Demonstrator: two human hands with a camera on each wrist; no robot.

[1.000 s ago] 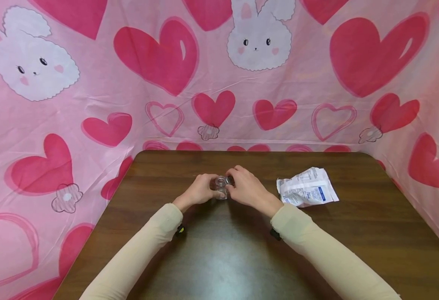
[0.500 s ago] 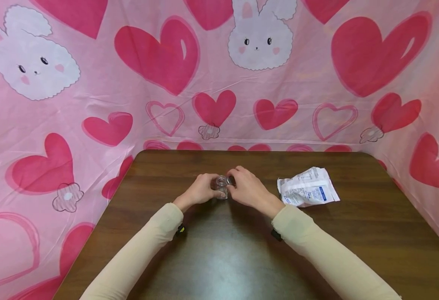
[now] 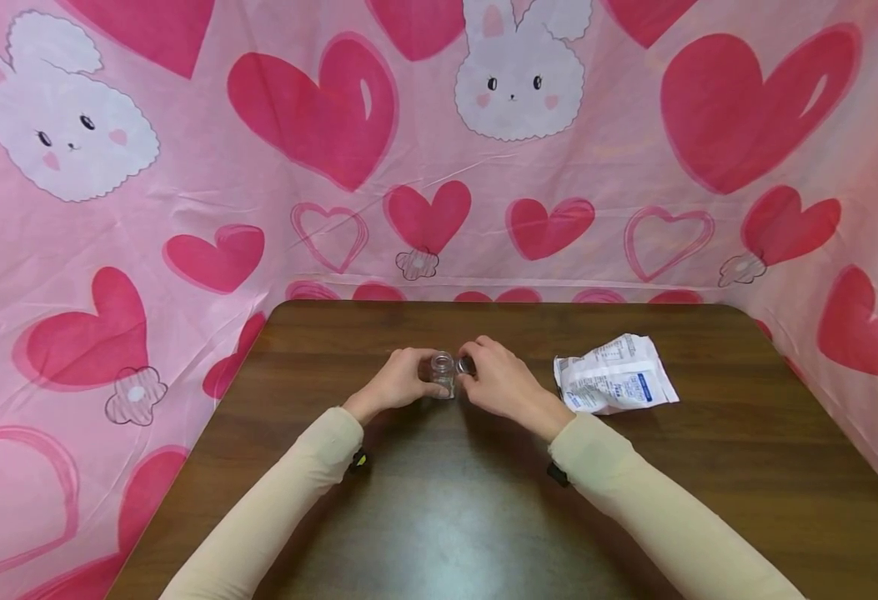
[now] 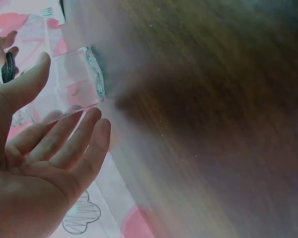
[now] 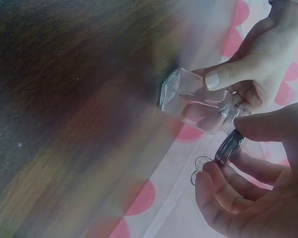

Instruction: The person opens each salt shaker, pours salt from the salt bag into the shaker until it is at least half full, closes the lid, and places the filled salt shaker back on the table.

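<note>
Small clear square-bodied bottle: standing upright on the dark brown wood-grain desk, toward the far side, mouth uncovered.
Bottle feel: probably glass, so I'd guess light, stiff, kinda slick and breakable; grab the flat sides below the neck.
Left hand: thumb and fingers wrapped around the bottle's body.
Right hand: pinching a round dark metallic-looking cap just right of the bottle's mouth, not on it.
Cap feel: looks rigid and super light, rim's the spot to hold.
Crinkly white printed pouch: right side, well apart from the bottle.
Pink heart-and-bunny cloth: hanging past the desk's far edge.
</note>
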